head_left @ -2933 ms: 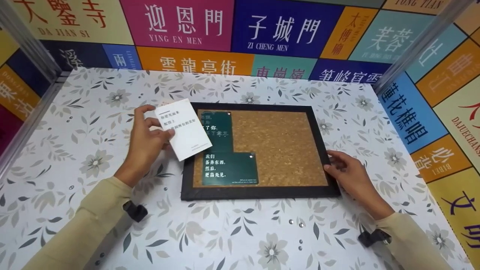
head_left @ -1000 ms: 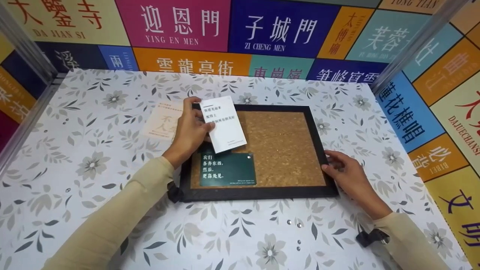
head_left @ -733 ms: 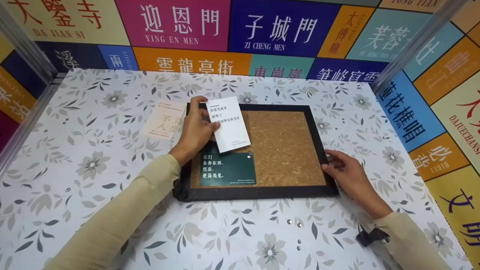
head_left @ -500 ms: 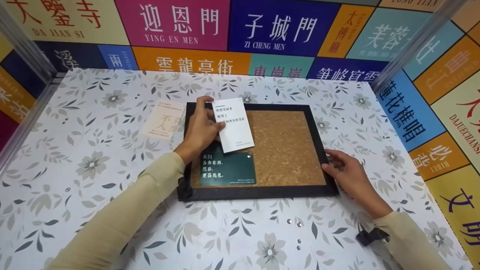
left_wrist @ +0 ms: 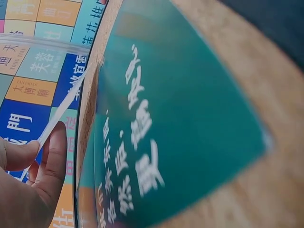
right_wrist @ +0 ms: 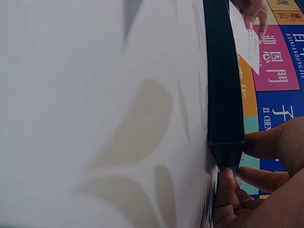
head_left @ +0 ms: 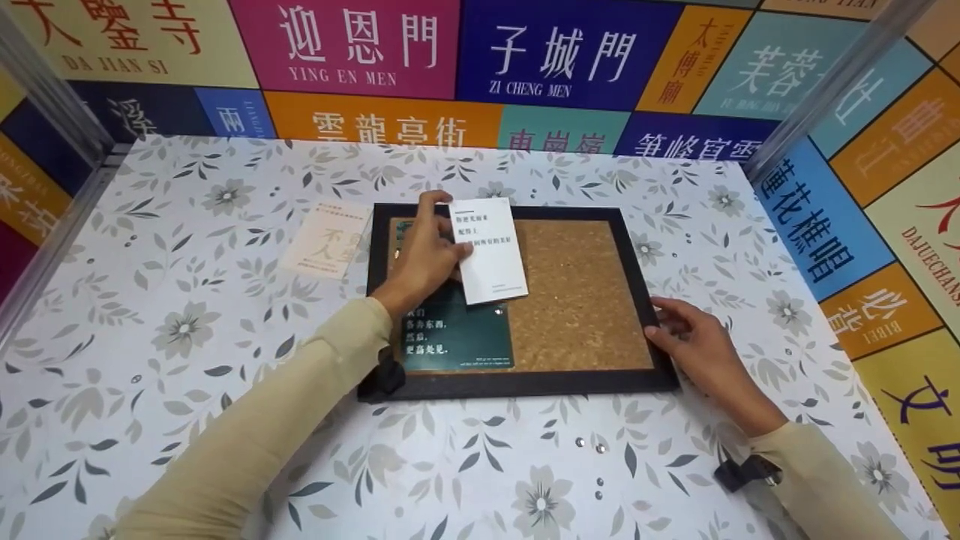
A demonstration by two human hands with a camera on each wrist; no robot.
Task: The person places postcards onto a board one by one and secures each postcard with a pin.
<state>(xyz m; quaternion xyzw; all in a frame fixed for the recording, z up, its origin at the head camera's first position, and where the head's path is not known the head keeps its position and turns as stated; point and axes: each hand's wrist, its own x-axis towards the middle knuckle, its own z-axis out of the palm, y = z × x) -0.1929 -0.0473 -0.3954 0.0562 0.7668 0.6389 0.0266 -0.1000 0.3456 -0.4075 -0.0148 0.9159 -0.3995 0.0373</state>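
My left hand (head_left: 431, 255) pinches a white card (head_left: 491, 262) printed with dark text by its left edge, thumb in front. The card is held above the upper middle of a black-framed cork board (head_left: 577, 300); in the left wrist view it appears edge-on, apart from the board. A green card (head_left: 461, 341) with white text lies at the board's lower left, a pin at its top right corner. Another green card (head_left: 403, 226) above it is mostly hidden by my left hand. At the right side of the board, my right hand (head_left: 697, 341) grips the black frame (right_wrist: 225, 95) between thumb and fingers.
A pale cream card (head_left: 326, 241) with orange print lies on the flower-patterned tabletop (head_left: 187, 420), left of the board. Several small shiny pins (head_left: 589, 445) lie in front of the board. Colourful printed panels (head_left: 555, 56) wall in the back and sides.
My left hand has carried the white card rightward from the board's left edge to over its upper middle, uncovering the cream card. My right hand has kept its grip on the frame.
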